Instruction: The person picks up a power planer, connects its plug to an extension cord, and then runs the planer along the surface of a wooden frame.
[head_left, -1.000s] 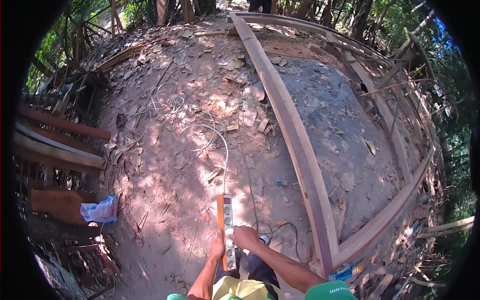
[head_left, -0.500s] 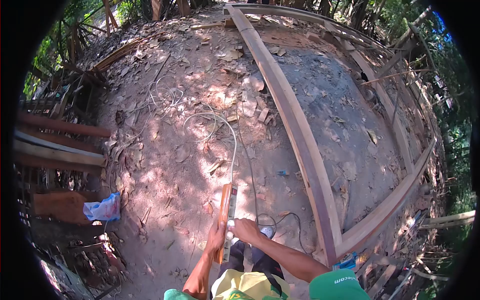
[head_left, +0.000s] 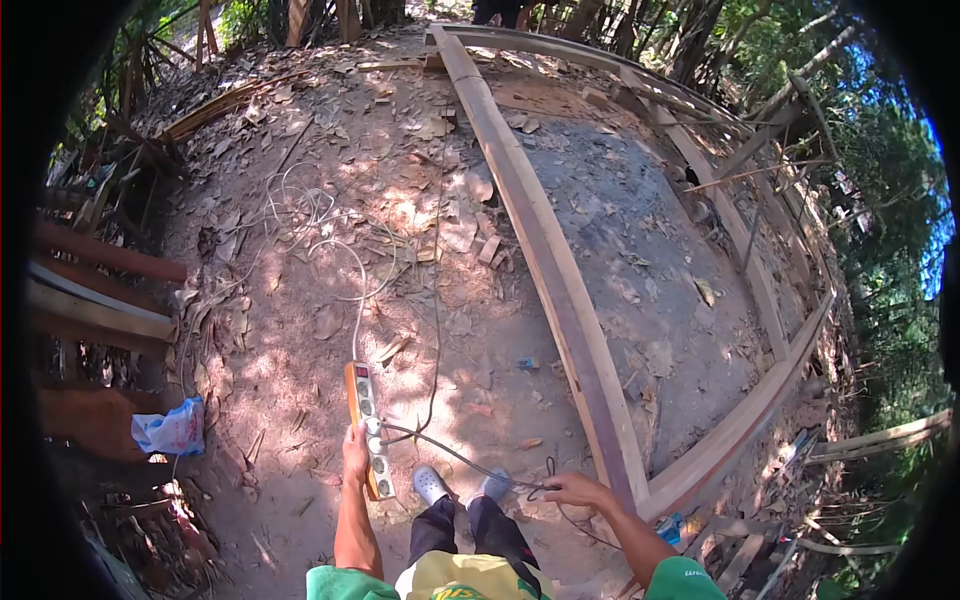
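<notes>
An orange and white power strip (head_left: 373, 440) with several round sockets is held upright by my left hand (head_left: 355, 452), whose fingers wrap its left edge. A white plug (head_left: 374, 427) sits in one of the middle sockets. From it a dark cable (head_left: 450, 449) stretches right to my right hand (head_left: 572, 490), which is closed on the cable. The strip's white cord (head_left: 361, 310) leaves its top end and loops over the ground.
A long wooden beam frame (head_left: 545, 235) lies on the right. At the left are stacked planks (head_left: 100, 310) and a white and blue plastic bag (head_left: 170, 430). A small blue object (head_left: 527, 363) lies on the leafy ground (head_left: 270, 350). Part of a person (head_left: 497, 14) shows at the top.
My right hand has moved away from the strip to the right and now holds the dark cable. The strip has shifted left, its sockets more visible.
</notes>
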